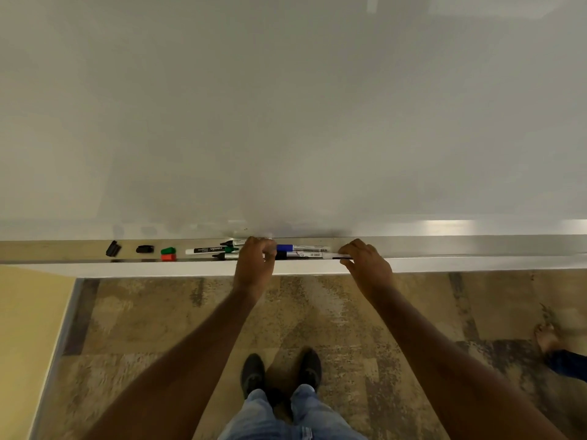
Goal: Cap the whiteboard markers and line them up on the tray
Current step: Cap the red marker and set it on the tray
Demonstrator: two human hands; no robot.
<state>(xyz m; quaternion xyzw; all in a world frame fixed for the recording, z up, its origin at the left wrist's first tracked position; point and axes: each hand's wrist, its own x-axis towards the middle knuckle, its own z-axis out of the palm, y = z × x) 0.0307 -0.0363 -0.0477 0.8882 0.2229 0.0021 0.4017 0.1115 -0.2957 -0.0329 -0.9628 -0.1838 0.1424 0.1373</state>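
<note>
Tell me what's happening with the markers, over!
Left hand and right hand both on markers in the tray. Blue marker capped. Loose caps wait left. Nothing blocking.

Pale grey-white glossy whiteboard (286, 106) up top, with a brushed silver metal marker tray (444, 246) under it. Loose caps: two black (113, 248), one green (167, 250), one red-orange (168, 257). Blue-capped white marker (301, 248). Mottled tan-and-brown patchy carpet (317, 312), faded light blue jeans (295, 417), dark grey shoes (253, 374).
</note>
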